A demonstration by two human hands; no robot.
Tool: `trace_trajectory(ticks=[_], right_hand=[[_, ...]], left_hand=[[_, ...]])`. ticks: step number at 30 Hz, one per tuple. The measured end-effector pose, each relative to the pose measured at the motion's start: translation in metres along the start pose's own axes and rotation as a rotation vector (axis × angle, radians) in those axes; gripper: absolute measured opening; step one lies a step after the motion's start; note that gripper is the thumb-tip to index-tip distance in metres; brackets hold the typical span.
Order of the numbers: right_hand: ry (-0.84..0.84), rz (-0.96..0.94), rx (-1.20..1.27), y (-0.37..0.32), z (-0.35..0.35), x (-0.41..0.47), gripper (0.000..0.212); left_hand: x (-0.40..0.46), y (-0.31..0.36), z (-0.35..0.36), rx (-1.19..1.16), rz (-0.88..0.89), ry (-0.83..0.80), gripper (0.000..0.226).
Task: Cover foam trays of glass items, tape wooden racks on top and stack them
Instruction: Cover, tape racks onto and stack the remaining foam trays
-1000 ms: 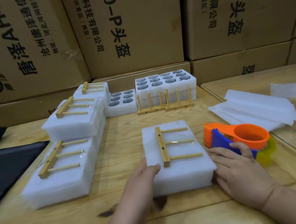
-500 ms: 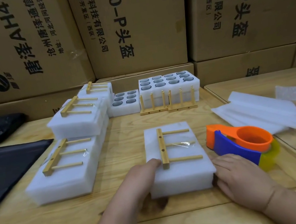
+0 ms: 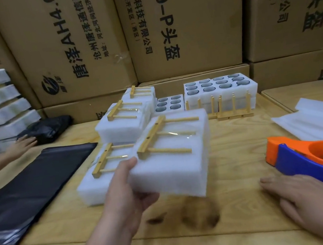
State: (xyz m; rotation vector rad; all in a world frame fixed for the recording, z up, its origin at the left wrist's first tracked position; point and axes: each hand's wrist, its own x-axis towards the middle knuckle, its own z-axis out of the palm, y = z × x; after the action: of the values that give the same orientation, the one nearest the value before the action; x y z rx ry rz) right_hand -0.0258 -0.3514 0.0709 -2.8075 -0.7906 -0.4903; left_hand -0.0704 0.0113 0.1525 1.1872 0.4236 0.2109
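One taped tray (image 3: 172, 156) is lifted off the counter (image 3: 234, 149) at frame centre, left hand (image 3: 125, 193) fingers gripping its near-left corner; right hand (image 3: 301, 195) rests flat. Stacking step: next, set it squarely on the left stack (image 3: 94, 186).

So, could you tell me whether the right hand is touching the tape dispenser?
Apart: the head view shows bare table between the right hand and the tape dispenser.

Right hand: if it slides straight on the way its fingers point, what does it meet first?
Probably nothing close: the right hand lies flat, fingers pointing left over bare table. The lifted foam tray sits above that line; depth unclear.
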Motion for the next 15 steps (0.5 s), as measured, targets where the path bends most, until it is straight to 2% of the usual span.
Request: trace_trajectory(ticks=[3, 7, 15], right_hand=[[0.006, -0.025, -0.034, 0.0, -0.001, 0.002, 0.066], [0.0, -0.035, -0.038, 0.001, -0.002, 0.003, 0.064], [0.033, -0.045, -0.044, -0.003, -0.006, 0.004, 0.065]], left_hand=[[0.005, 0.029, -0.033, -0.032, 0.095, 0.038, 0.029], [0.022, 0.053, -0.067, -0.027, 0.192, 0.201, 0.02], [0.048, 0.051, -0.098, 0.084, 0.21, 0.357, 0.05]])
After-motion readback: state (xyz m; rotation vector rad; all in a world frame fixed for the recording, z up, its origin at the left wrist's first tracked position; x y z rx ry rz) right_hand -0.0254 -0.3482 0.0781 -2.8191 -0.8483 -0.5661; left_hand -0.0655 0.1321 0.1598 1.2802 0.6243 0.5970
